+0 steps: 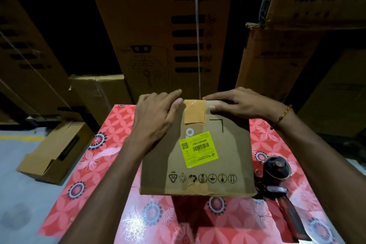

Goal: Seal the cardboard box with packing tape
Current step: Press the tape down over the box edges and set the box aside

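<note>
A brown cardboard box [227, 156] stands on a red flower-patterned table [103, 156], its near face toward me with a yellow label [198, 149]. A strip of brown packing tape [194, 112] comes over the top far edge and runs down this face. My left hand [156, 117] lies flat on the box's upper left corner, fingers beside the tape. My right hand [237, 103] rests along the top edge to the right of the tape, fingers pressing down. A red and black tape dispenser [277, 172] lies on the table against the box's right side.
Tall stacked cardboard cartons [158, 31] form a wall behind the table. An open carton [57, 152] lies on the grey floor to the left. A white strap [198, 35] hangs down the middle carton.
</note>
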Demonstrator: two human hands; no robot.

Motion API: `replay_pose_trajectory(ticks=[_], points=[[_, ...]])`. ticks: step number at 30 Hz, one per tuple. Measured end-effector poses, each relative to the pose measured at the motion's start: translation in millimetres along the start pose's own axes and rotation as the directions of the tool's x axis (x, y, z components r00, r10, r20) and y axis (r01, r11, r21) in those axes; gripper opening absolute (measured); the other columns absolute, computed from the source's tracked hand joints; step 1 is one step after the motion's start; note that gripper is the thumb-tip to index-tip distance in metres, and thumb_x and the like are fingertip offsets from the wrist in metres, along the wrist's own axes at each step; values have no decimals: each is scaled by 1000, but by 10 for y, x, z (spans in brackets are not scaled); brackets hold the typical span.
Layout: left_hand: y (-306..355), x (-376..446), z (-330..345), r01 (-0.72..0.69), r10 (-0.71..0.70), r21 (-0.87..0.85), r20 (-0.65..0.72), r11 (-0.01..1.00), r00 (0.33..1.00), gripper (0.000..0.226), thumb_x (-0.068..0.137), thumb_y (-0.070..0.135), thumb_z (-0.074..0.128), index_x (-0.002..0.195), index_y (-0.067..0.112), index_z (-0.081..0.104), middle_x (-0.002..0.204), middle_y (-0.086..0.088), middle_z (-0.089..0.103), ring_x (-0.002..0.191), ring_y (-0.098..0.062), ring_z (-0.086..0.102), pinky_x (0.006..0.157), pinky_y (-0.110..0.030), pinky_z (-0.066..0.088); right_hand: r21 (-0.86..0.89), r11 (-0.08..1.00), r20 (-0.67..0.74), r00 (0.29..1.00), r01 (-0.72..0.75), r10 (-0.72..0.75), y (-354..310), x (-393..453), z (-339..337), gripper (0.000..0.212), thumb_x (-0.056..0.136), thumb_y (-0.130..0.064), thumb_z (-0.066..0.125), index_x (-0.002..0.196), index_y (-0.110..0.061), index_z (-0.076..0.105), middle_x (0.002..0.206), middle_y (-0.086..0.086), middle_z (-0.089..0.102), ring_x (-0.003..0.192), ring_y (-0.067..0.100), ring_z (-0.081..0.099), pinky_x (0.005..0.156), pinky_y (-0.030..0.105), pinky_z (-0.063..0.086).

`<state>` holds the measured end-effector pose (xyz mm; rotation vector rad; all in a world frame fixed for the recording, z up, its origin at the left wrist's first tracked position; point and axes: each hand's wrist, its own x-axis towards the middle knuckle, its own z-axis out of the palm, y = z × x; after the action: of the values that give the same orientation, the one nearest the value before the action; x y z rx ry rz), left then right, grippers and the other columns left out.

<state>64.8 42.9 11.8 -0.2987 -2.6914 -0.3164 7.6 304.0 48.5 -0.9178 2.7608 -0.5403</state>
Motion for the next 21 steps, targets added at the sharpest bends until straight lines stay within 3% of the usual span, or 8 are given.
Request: replay_pose_trajectory(ticks=[3, 6, 8, 11, 13, 16, 21], points=[[65, 4, 56, 47, -43, 102, -44, 994, 998, 51, 103, 55, 24, 128, 37, 64, 104, 8, 71, 95, -18, 62, 96, -42, 34, -117, 993, -66, 998, -10, 2, 18, 66, -47, 70, 78, -86, 28, 135, -54, 51, 129, -10, 68, 112, 15, 61, 82, 38, 51], [87, 58, 88, 108, -100, 107, -75, 988, 992, 50, 103, 54, 23, 117, 37, 68, 96, 6, 70, 92, -19, 63, 108, -47, 31, -334, 943, -286, 954, -13, -88, -40, 120, 69, 54, 95, -67, 32, 132, -37, 59, 119, -6, 71, 112, 20, 62, 82, 41, 51], [99, 117, 106, 145, -136, 101, -90, 984, 987, 57, 104, 54, 19, 109, 34, 72, 90, 5, 71, 90, -20, 65, 113, -48, 28, -272, 962, -409, 907, -15, -101, -130, 162, 221, 45, 101, -53, 31, 120, -31, 64, 109, -5, 73, 103, 22, 66, 82, 43, 50], [127, 201, 129, 158, -148, 91, -107, 983, 983, 63, 104, 54, 19, 95, 28, 75, 83, 4, 73, 85, -18, 68, 116, -48, 24, -169, 984, -510, 859, -48, -46, -187, 226, 404, 43, 103, -48, 29, 99, -26, 66, 88, -6, 70, 85, 21, 63, 77, 41, 44], [128, 242, 145, 134, -126, 84, -92, 987, 988, 61, 104, 54, 22, 91, 25, 74, 88, 3, 75, 86, -18, 69, 106, -43, 35, -173, 982, -561, 827, -78, -34, -181, 270, 449, 44, 102, -50, 30, 93, -26, 66, 83, -6, 67, 79, 19, 60, 74, 40, 41], [77, 274, 166, 78, -66, 133, -91, 988, 994, 57, 103, 54, 23, 84, 23, 68, 82, 1, 73, 77, -23, 67, 74, -40, 42, -181, 980, -593, 804, -83, -41, -160, 350, 474, 48, 100, -59, 31, 89, -28, 66, 79, -8, 65, 76, 15, 57, 74, 38, 40], [41, 308, 201, 50, -29, 161, -131, 986, 991, 52, 102, 58, 27, 101, 28, 70, 91, 0, 74, 90, -25, 66, 71, -37, 36, -247, 968, -646, 751, -37, -136, -110, 430, 467, 48, 95, -64, 39, 92, -29, 71, 79, -9, 69, 76, 16, 62, 70, 35, 36]])
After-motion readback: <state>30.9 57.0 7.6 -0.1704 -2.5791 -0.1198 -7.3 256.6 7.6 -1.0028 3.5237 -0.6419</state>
